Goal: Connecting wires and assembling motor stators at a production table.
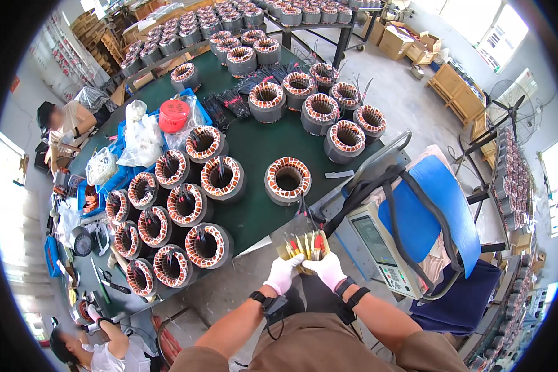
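Both of my hands wear white gloves and meet low in the middle, in front of the table. My left hand (283, 273) and my right hand (327, 271) grip opposite sides of a cluster of yellow and red lead ends (305, 246) with a brass-coloured backing. Whether these are clips or terminals I cannot make out. Dark wires (303, 208) run from the cluster to a single motor stator (287, 180), which stands upright at the table's near edge, its orange-and-white windings facing up. My fingertips are partly hidden by the leads.
Several stators (206, 246) stand in rows at left on the green table (254, 149). A tester with a screen (378, 245) sits at right, beside a blue sheet (429, 208) and black cables. Blue bins (121, 180) lie at far left. Two other people (105, 347) work along the left side.
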`<state>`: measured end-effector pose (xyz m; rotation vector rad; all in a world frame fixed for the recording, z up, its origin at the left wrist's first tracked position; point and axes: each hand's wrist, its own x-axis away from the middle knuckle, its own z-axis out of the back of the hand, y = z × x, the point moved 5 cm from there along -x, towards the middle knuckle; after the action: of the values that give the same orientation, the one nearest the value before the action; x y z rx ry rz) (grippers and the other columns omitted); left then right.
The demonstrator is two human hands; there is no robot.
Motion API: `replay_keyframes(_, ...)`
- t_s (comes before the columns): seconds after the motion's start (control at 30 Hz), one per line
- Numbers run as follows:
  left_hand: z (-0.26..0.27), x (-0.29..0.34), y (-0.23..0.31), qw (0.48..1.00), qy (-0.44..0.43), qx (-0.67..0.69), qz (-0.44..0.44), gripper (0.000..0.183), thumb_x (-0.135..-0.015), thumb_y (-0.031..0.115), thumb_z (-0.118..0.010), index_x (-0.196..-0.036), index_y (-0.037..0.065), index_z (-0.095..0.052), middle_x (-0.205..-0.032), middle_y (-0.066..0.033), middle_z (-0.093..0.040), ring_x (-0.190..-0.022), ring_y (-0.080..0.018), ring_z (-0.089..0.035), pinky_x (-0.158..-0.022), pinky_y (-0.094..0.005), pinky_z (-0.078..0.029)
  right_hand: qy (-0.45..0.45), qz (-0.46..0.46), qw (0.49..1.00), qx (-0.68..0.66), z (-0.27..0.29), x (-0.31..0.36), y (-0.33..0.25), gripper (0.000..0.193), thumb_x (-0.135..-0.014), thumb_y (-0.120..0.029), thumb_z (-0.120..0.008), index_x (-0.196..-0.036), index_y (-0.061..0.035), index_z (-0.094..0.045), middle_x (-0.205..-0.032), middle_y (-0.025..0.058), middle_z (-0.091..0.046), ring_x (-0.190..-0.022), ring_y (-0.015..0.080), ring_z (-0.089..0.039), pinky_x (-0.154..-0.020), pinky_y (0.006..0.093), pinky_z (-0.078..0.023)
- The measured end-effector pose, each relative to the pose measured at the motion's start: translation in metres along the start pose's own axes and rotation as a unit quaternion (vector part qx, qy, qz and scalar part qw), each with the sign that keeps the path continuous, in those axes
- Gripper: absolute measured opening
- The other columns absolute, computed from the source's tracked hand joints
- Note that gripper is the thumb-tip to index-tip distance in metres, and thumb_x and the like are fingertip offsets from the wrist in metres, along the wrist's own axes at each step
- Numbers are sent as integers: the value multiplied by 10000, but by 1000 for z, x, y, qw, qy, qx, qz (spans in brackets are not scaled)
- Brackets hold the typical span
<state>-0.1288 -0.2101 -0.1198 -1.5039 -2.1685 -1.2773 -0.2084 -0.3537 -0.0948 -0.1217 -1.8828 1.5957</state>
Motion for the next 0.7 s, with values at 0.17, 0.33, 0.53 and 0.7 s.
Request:
replay_keyframes(0.17, 0, 8, -59, 998, -7, -4, 66, 425, -988, 231, -742, -1358, 42, -653, -1292, -43, -696, -1140, -167, -654, -1010, -358, -511, 6, -126, 991, 44, 37, 35, 39, 442, -803, -32, -862, -1212, 31, -708, -1075, 62, -742, -910, 141, -700, -832, 321, -579)
replay_keyframes(0.33, -12, -42, 9, 979, 15, -186, 77, 713, -967, 458, -731, -1536, 123, -464, -1287, -16, -613, -948, -128, -627, -855, -305, -511, -14, -139, 987, -74, 84, 50, -34, 468, -849, -22, -809, -1294, 18, -670, -1186, 65, -733, -1049, 165, -707, -955, 329, -548)
replay_keyframes(0.53, -23, -168, 58, 994, 54, -88, -35, 227, -1078, 286, -525, -1222, 155, -642, -1183, -10, -716, -793, -155, -623, -700, -334, -522, -61, -120, 990, -43, 111, 40, -74, 435, -866, 10, -754, -1295, 17, -675, -1167, 46, -734, -1024, 160, -690, -939, 322, -535)
replay_keyframes(0.7, -62, -131, 85, 763, -60, -609, -208, 189, -968, 227, -662, -1053, 63, -703, -993, -109, -721, -835, -266, -665, -720, -395, -527, -175, -153, 972, -40, 124, 16, -102, 453, -860, -28, -788, -1296, 14, -674, -1167, 46, -730, -1030, 148, -675, -951, 316, -526)
